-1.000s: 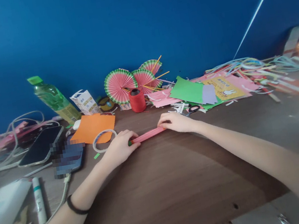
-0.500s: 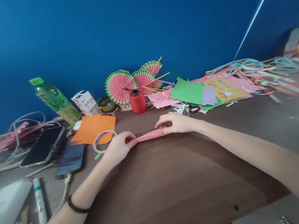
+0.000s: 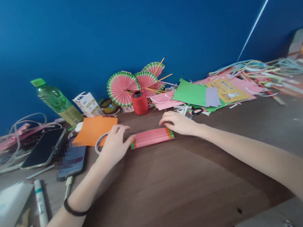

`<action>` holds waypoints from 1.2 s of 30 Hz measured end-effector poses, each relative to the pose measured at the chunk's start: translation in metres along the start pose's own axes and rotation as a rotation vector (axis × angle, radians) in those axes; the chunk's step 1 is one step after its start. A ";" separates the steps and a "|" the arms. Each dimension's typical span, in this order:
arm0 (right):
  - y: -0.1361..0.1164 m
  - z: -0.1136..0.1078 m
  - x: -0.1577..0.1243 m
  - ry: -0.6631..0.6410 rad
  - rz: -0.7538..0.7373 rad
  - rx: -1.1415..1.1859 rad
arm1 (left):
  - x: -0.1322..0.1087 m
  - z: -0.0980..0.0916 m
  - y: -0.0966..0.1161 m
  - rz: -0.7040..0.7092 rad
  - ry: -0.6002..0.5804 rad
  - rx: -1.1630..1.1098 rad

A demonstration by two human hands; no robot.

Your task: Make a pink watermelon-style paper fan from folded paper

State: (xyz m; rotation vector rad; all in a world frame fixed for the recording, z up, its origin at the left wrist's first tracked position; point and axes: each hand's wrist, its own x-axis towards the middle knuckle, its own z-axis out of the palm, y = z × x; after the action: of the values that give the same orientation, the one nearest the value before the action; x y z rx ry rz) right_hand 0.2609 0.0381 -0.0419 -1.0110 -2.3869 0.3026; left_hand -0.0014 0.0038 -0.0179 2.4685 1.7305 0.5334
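Note:
A pleated pink paper strip (image 3: 151, 137) with green and orange ends lies spread on the brown table (image 3: 163, 188). My left hand (image 3: 113, 144) grips its left end, thumb against the edge and fingers curled above it. My right hand (image 3: 178, 123) holds the right end with bent fingers. A white tape ring (image 3: 99, 144) lies just under my left hand, partly hidden. Behind the strip stand a red thread spool (image 3: 140, 102) and several finished pink paper fans (image 3: 123, 88).
An orange sheet (image 3: 92, 129), two phones (image 3: 43, 147), cables (image 3: 13, 131), a green bottle (image 3: 55, 102) and a small carton (image 3: 87, 104) fill the left. A glue stick (image 3: 40, 203) lies front left. Green and pink paper (image 3: 191, 92), scissors (image 3: 196, 111) and paper strips (image 3: 251, 71) are piled right.
The paper was squeezed into a thin folded bar between both hands; now its pleats have spread open flat on the table. Both hands stay at its ends.

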 end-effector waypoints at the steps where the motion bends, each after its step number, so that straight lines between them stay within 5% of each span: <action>1: 0.002 0.001 0.000 0.018 0.010 -0.012 | 0.000 -0.002 -0.002 -0.030 0.006 0.035; 8: -0.006 -0.001 -0.001 -0.004 -0.014 0.081 | -0.006 -0.020 -0.014 -0.202 -0.136 0.453; 12: -0.021 -0.004 -0.003 -0.232 -0.055 0.114 | -0.007 -0.024 -0.019 -0.241 -0.250 0.366; 15: -0.023 -0.002 -0.004 -0.265 -0.051 0.090 | -0.007 -0.025 -0.019 -0.235 -0.292 0.286; 24: 0.002 0.012 -0.003 0.004 -0.040 -0.058 | -0.005 -0.029 -0.009 -0.249 -0.231 0.265; 28: 0.004 0.016 -0.005 0.044 -0.044 -0.078 | -0.002 -0.025 -0.007 -0.230 -0.086 0.258; 32: 0.003 0.019 -0.006 0.046 -0.029 -0.064 | 0.001 -0.015 -0.010 -0.079 0.075 0.282; 36: 0.003 0.020 -0.005 0.056 0.005 -0.008 | 0.003 -0.002 -0.015 0.064 0.015 0.157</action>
State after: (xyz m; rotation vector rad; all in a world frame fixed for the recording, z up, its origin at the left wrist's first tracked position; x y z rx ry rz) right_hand 0.2549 0.0364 -0.0620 -1.0163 -2.3373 0.2632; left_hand -0.0150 0.0117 -0.0190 2.6408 1.7679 0.4372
